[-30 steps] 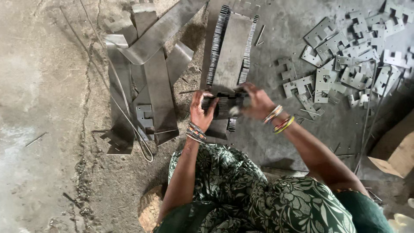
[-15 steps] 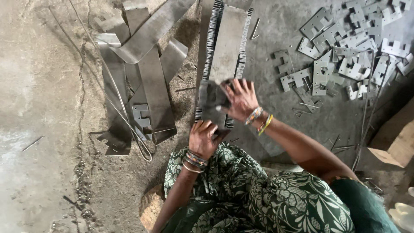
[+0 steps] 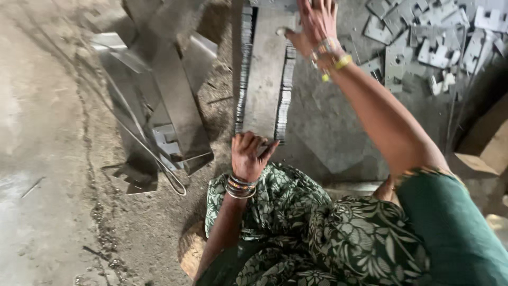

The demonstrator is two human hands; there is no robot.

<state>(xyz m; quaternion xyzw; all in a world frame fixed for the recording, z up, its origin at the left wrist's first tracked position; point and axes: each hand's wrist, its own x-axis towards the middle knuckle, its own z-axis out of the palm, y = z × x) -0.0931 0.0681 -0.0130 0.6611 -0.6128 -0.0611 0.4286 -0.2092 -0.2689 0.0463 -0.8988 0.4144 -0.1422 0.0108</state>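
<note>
Head view: long grey stack of thin stamped metal plates (image 3: 264,74), ridged edges, lying on the floor.
Left hand (image 3: 248,156): fingers curled on the stack's near end.
Right hand (image 3: 316,24): spread flat on its far end.

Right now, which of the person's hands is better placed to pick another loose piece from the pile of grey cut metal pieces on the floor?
Probably the right hand: it is stretched out close to the pile of grey cut metal pieces, while the left hand sits at the near end of the long stack of grey metal plates.
</note>
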